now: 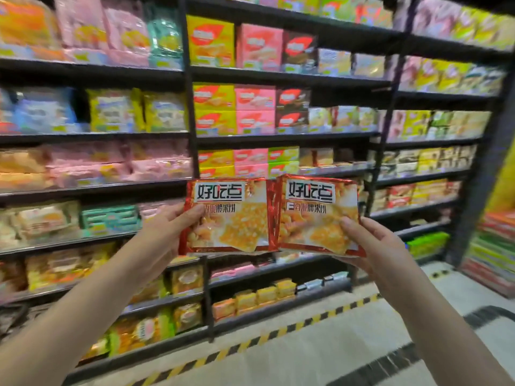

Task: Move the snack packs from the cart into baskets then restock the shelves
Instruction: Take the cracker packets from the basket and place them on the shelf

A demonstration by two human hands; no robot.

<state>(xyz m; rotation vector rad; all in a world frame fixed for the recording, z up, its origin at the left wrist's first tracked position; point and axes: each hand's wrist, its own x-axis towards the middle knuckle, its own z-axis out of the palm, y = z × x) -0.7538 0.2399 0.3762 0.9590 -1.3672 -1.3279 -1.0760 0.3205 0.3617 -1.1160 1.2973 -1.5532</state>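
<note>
I hold two matching red-edged cracker snack packs side by side in front of the shelves. My left hand (pixel 164 235) grips the left snack pack (pixel 231 218) at its left edge, thumb on the front. My right hand (pixel 373 246) grips the right snack pack (pixel 320 218) from below at its lower right corner. The right pack's left edge slightly overlaps the left pack. Both packs face me, upright, at about the height of the fourth shelf board. No cart or basket is in view.
Black store shelves (pixel 278 137) full of colourful biscuit boxes and bags fill the view, with a second bay (pixel 434 174) to the right. A yellow-black striped line (pixel 278 332) runs along the tiled floor. Stacked goods (pixel 493 257) stand at far right.
</note>
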